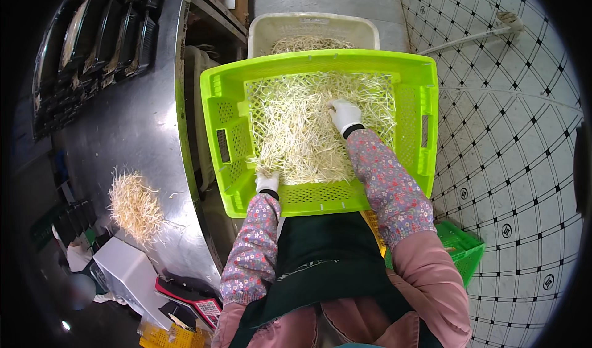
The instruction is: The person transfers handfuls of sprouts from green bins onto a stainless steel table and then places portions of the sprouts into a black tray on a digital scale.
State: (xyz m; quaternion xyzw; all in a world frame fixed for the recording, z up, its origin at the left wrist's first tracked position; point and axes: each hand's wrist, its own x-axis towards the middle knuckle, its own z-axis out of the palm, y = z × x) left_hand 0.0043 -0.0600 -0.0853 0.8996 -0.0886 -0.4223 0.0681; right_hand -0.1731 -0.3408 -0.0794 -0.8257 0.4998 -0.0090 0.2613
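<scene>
Bean sprouts (300,130) lie in a loose layer over the perforated floor of a lime-green plastic crate (323,200) before me. My right hand (347,114), in a white glove, rests on the sprouts right of the middle with its fingers curled. Whether any sprouts are between those fingers is hidden. At the crate's near left corner is my left hand (268,181), also gloved in white. Its fingertips reach in among the sprouts and are partly covered, so its grip cannot be made out.
Behind the crate stands a pale tub (314,24) with more sprouts. To the left, a steel table (152,130) bears a sprout heap (135,207), black trays (99,33) and a red-and-black scale (199,301). A green basket (458,246) sits on the floor at right. Another person (83,278) is at lower left.
</scene>
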